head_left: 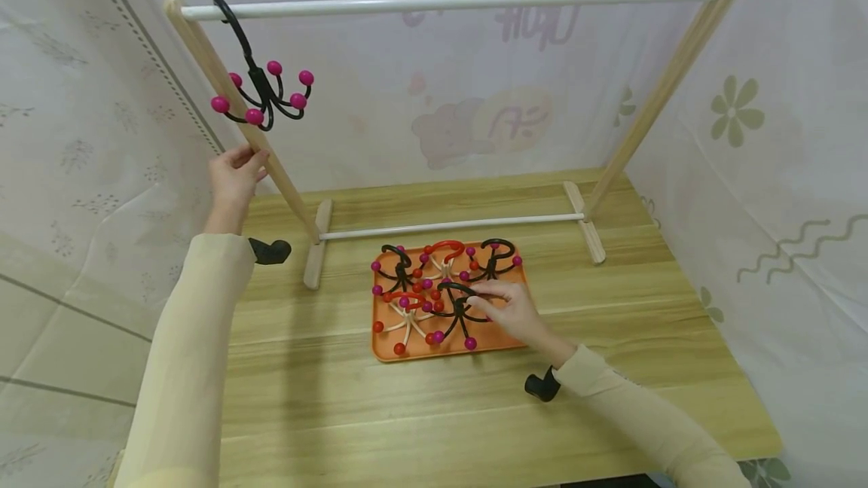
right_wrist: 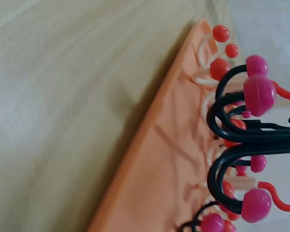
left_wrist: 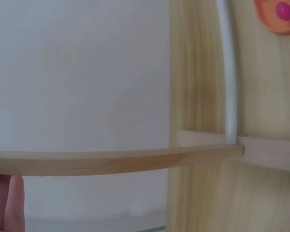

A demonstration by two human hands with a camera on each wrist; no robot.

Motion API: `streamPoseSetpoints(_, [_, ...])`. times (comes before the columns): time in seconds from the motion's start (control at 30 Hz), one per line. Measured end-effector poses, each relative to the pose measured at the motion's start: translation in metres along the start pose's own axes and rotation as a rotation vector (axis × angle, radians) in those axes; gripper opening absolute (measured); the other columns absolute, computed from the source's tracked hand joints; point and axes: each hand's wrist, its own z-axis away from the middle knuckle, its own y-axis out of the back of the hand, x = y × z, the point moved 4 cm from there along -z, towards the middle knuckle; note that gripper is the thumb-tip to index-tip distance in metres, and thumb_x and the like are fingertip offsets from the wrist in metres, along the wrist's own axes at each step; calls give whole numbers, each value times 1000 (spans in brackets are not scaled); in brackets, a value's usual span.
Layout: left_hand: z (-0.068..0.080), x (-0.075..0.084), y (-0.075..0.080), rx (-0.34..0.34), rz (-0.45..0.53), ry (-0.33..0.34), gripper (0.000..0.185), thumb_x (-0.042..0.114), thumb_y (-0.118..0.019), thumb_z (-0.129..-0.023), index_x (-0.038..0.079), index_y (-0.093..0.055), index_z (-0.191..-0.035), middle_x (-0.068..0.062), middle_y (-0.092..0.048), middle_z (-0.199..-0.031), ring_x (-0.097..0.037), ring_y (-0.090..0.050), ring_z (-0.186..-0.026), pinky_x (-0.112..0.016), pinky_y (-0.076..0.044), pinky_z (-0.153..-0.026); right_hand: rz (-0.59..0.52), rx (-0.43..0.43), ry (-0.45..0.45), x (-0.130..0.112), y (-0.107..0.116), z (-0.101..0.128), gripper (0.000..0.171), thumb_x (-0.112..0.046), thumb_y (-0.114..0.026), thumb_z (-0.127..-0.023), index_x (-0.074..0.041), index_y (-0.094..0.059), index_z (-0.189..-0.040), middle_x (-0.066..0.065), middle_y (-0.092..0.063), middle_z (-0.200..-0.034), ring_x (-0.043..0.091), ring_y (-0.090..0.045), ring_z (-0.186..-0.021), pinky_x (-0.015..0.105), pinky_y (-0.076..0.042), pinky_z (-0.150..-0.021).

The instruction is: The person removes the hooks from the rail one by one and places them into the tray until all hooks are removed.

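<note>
In the head view my left hand (head_left: 233,178) is at the left wooden post (head_left: 288,190) of a rack, its fingers and thumb bent against it. The left wrist view shows only fingertips (left_wrist: 14,203) at the post's edge. A black claw hanger with pink balls (head_left: 261,85) hangs by its hook above that hand. On the right, my right hand (head_left: 511,311) pinches the hook of another black claw hanger (head_left: 459,311) over an orange tray (head_left: 383,352). That hanger's black arms and pink balls fill much of the right wrist view; the hand is outside it.
Cream hangers with red hooks (head_left: 408,316) and more black hangers (head_left: 491,268) crowd the tray. Behind it stands the rack, with a white top bar (head_left: 447,2), a lower white bar (head_left: 447,227) and a right post (head_left: 658,104). Patterned curtains surround the wooden table (head_left: 610,367).
</note>
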Motion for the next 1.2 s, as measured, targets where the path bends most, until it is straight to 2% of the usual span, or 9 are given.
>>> streamPoseSetpoints(0.23, [-1,0,0,-7,26,16,47,23,-61,-82,0,-51,-122,-6,-57,-108,-18,-49,-104,-23,-43,-86,-52,63,-73,14,-9,7,19,9,-62,-78,10,-63,-96,18,-63,-93,27,-60,-84,42,-51,-68])
streamPoseSetpoints(0.47, [-1,-1,-1,6,17,15,46,25,-61,-82,1,-53,-120,-5,-57,-106,-17,-50,-102,-21,-44,-84,-50,114,-85,23,-12,14,17,5,-62,-79,11,-63,-95,20,-63,-91,26,-61,-78,32,-52,-62])
streamPoseSetpoints(0.67, [-2,-1,0,-1,28,16,47,24,-62,-82,1,-52,-121,-5,-57,-106,-17,-50,-102,-23,-43,-86,-47,142,-89,29,-13,16,18,5,-62,-79,9,-63,-96,19,-63,-89,26,-61,-78,39,-52,-62])
streamPoseSetpoints(0.87, [-1,0,-1,-1,43,20,47,23,-62,-81,1,-52,-121,-5,-57,-106,-17,-50,-102,-22,-44,-84,-75,135,-129,30,-12,14,18,5,-61,-80,9,-62,-98,21,-62,-90,26,-61,-79,44,-51,-64])
streamPoseSetpoints(1.07, [0,1,-1,1,17,21,47,25,-61,-82,2,-52,-121,-6,-56,-111,-16,-50,-102,-22,-43,-85,-119,109,-202,34,-10,17,21,3,-63,-80,8,-61,-100,21,-61,-93,37,-57,-83,48,-49,-72])
streamPoseSetpoints(1.2, [2,2,-1,-2,1,26,47,26,-61,-82,3,-52,-122,-6,-56,-113,-15,-50,-103,-22,-42,-86,-125,95,-246,35,-7,20,25,2,-65,-78,6,-61,-102,17,-61,-96,33,-58,-85,48,-47,-75])
